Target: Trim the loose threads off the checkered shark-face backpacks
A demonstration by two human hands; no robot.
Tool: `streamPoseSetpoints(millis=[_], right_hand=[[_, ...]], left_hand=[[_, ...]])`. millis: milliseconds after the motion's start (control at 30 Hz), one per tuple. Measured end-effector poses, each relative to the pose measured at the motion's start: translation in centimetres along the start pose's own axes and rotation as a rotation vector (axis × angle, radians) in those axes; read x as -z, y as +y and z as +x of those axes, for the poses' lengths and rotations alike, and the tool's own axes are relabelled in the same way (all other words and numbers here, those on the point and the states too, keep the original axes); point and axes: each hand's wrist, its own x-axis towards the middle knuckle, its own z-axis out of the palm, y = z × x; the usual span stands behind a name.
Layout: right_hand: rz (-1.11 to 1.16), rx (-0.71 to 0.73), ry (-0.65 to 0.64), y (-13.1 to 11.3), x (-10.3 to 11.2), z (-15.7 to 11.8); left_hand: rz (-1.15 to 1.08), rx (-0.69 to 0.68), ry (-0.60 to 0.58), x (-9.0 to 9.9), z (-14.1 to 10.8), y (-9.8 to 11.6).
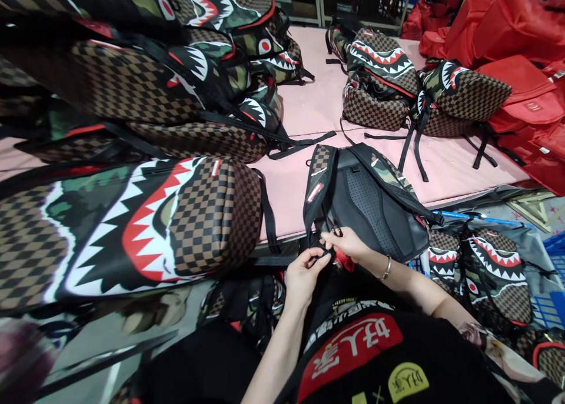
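A black backpack [366,198] with checkered and camouflage shoulder straps lies back panel up at the table's front edge. At its lower left, my left hand [303,270] pinches a narrow black strap [326,250] between thumb and fingers. My right hand [346,243] meets it there, fingers closed around the same spot; a small dark loop shows by its fingers, its kind unclear. Just below the right hand hangs a small red piece [345,260], partly hidden. A bracelet circles the right wrist.
Shark-mouth backpacks [150,92] are piled at the left, with a large one [154,227] in front. More backpacks [384,69] lie at the back of the pink table [304,116]. Red bags [521,92] are heaped right. A blue crate [545,301] holds others.
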Motion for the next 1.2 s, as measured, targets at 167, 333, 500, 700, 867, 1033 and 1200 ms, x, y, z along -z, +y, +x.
streamPoseSetpoints(millis=[167, 333, 500, 700, 867, 1033, 1200], right_hand=[[0.013, 0.104, 0.119, -0.3, 1.6, -0.4], [-0.255, 0.303, 0.064, 1.3, 2.1, -1.4], [-0.492, 0.577, 0.030, 1.9, 1.5, -2.1], [-0.579, 0.485, -0.046, 0.7, 0.5, -1.7], [-0.028, 0.169, 0.103, 1.3, 0.6, -0.8], [-0.323, 0.270, 0.278, 2.1, 2.8, -2.7], [-0.631, 0.380, 0.128, 1.7, 3.7, -5.0]], left_hand=[[-0.258, 0.242, -0.041, 0.5, -0.3, 0.0], [-0.328, 0.331, -0.130, 1.0, -0.2, 0.4], [-0.318, 0.344, -0.152, 1.2, -0.1, 0.6], [-0.239, 0.212, -0.152, 0.7, -0.5, 0.4], [-0.382, 0.289, -0.176, 0.8, -0.5, 0.3], [-0.489, 0.349, -0.195, 1.2, -0.3, -0.5], [-0.503, 0.358, -0.215, 1.1, -0.1, -0.8]])
